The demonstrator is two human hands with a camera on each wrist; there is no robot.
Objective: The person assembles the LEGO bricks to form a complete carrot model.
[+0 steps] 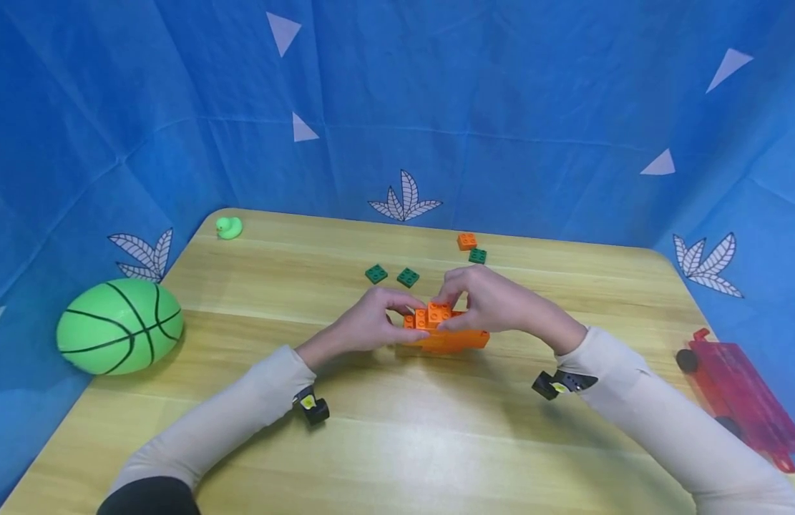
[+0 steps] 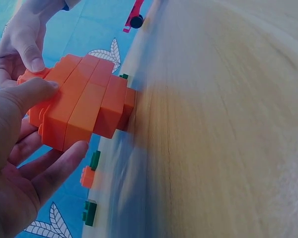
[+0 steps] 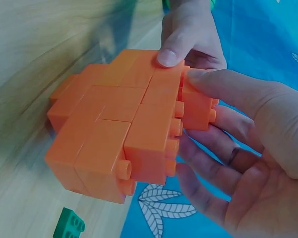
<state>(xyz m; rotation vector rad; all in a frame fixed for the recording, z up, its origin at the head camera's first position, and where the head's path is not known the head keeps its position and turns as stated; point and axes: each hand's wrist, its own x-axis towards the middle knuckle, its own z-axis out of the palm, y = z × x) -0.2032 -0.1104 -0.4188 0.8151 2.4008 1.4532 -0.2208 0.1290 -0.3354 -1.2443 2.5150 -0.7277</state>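
An assembled block of orange toy bricks (image 1: 451,342), stepped at its ends and studded along its top, stands over the middle of the table. My left hand (image 1: 365,322) grips its left end, thumb on the near face in the left wrist view. With thumb and fingers, my right hand (image 1: 494,300) pinches a small orange brick (image 3: 196,106) at the studded top. Whether that brick is fully pressed onto the studs cannot be told. Part of the block's far side is hidden behind the hands.
Beyond the hands lie two flat green bricks (image 1: 376,273), plus an orange brick (image 1: 466,241) beside another green brick (image 1: 477,255). A green ball (image 1: 120,325) sits left, a toy duck (image 1: 229,227) far left, a red wheeled toy (image 1: 745,390) right. Blue cloth (image 1: 397,86) surrounds the table.
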